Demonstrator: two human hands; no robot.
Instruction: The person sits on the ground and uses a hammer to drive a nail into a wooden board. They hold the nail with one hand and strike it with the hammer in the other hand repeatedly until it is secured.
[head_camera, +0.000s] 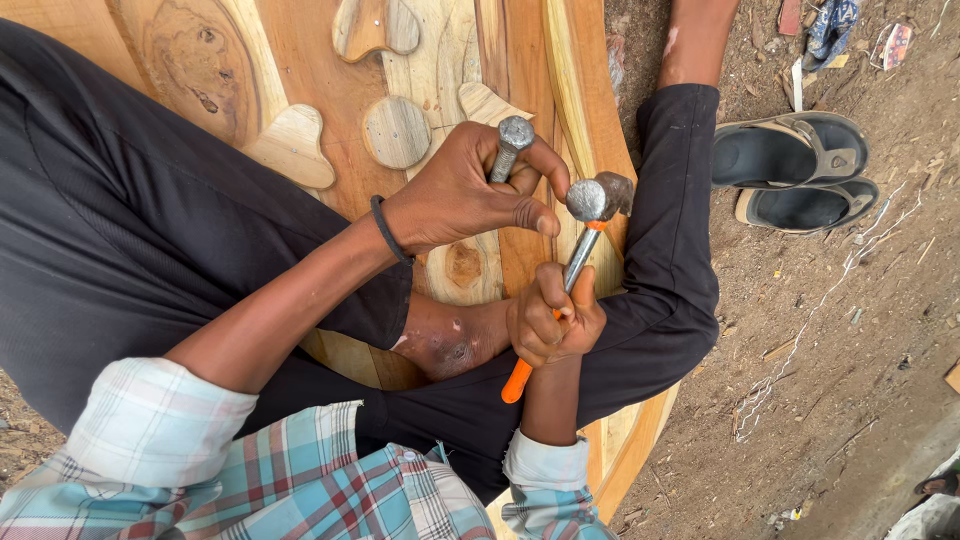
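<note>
Nearest the camera, two plaid shirt sleeves (250, 470) are seen, with dark trousers (110, 240) covering the folded legs of the person seated on the work.

The right hand (553, 318) is clenched around the shaft of a hammer (572, 275). The grip is fully closed just above the orange handle section, which projects below the fist. The metal shaft runs up and to the right, and the round steel head (590, 198) is positioned just beside the left thumb.

The left hand (462, 190) is closed around a steel punch (509, 145). The punch is held between thumb and fingers, with its flat round top exposed above the knuckles; its lower tip is hidden by the hand. A black band (389, 229) is worn on the left wrist.

Both tools are held over a wooden panel (340, 100) lying on the ground. Raised wooden pieces are fixed to the panel: a round disc (396, 131) with heart-shaped petals (293, 146) around it. A curved moulding strip (575, 90) runs along the panel's right edge.

Farther off, to the right, a pair of dark sandals (795, 170) is placed on the bare dirt ground (840, 380), well apart from the hands. Scattered debris is seen near the upper right corner. No containers are visible.
</note>
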